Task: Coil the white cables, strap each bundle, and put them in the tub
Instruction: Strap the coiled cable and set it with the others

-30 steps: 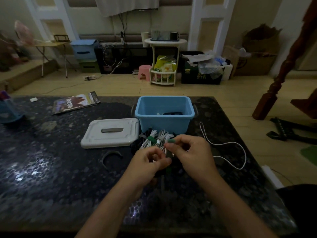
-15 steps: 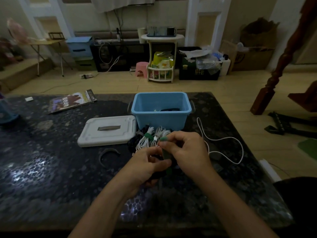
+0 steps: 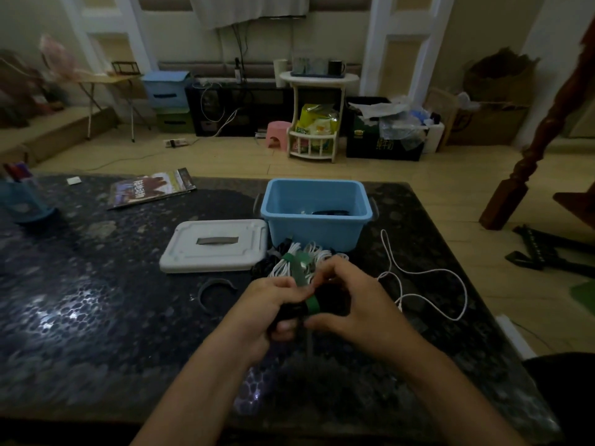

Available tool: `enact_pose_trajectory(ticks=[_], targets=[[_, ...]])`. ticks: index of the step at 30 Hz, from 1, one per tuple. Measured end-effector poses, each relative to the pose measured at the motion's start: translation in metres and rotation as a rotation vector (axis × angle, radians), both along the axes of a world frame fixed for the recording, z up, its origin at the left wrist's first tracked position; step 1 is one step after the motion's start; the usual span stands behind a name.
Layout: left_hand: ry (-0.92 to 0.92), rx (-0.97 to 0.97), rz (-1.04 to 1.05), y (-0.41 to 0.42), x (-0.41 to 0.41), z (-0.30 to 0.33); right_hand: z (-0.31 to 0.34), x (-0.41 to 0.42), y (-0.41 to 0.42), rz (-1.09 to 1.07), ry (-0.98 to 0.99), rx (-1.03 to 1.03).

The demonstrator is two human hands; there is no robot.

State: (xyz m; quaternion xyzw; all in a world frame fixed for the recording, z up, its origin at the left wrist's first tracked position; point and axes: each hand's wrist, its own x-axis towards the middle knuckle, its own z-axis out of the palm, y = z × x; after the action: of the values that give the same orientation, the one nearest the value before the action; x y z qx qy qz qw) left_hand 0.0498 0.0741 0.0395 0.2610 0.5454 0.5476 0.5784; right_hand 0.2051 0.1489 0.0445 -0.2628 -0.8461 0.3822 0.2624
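Dark table [image 3: 96,317] mid-frame: strapping step, left hand [image 3: 270,304] grips dark bundle [image 3: 289,312], right hand [image 3: 351,304] pinches green strap [image 3: 311,304] round it; next, cinch, drop in tub [image 3: 314,235] above.

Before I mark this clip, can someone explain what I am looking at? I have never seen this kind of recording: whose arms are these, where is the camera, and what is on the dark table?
There is no machine here. The camera sits on a person's head and looks forward and down, so the two bare arms are the wearer's own. The left hand and the right hand meet over a dark bundle with a green strap around it; both hands grip it, the fingers curled. Just beyond lie coiled white cables, one with a green strap. Behind them stands the blue tub, open, with something dark inside. Its white lid lies to the left. A loose white cable snakes on the right of the table. A magazine lies farther back on the left.
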Motion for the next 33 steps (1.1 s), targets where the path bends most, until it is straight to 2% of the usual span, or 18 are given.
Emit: enact_pose_trajectory(ticks=[9, 14, 16, 21, 28, 31, 33], targets=[[-0.064, -0.022, -0.001, -0.004, -0.01, 0.002, -0.007, -0.003, -0.006, -0.068, 0.172, 0.297], [0.055, -0.038, 0.069, -0.006, -0.011, 0.003, -0.011, -0.01, -0.005, -0.065, 0.136, 0.311], [0.162, -0.002, 0.103, -0.008, -0.011, 0.006, -0.011, -0.012, -0.005, -0.068, 0.126, 0.298], [0.58, 0.122, 0.206, -0.01, -0.01, 0.008, -0.013, -0.015, -0.004, -0.081, 0.081, 0.232], [0.984, 0.181, 0.003, -0.011, -0.011, 0.008, -0.01, -0.011, -0.001, -0.098, -0.028, 0.09], [1.094, 0.199, -0.048, -0.009, -0.011, 0.008, -0.008, -0.008, 0.0, -0.135, -0.03, 0.018], [1.082, 0.203, -0.058, -0.009, -0.012, 0.008, -0.005, -0.007, 0.001, -0.145, -0.002, -0.101]])
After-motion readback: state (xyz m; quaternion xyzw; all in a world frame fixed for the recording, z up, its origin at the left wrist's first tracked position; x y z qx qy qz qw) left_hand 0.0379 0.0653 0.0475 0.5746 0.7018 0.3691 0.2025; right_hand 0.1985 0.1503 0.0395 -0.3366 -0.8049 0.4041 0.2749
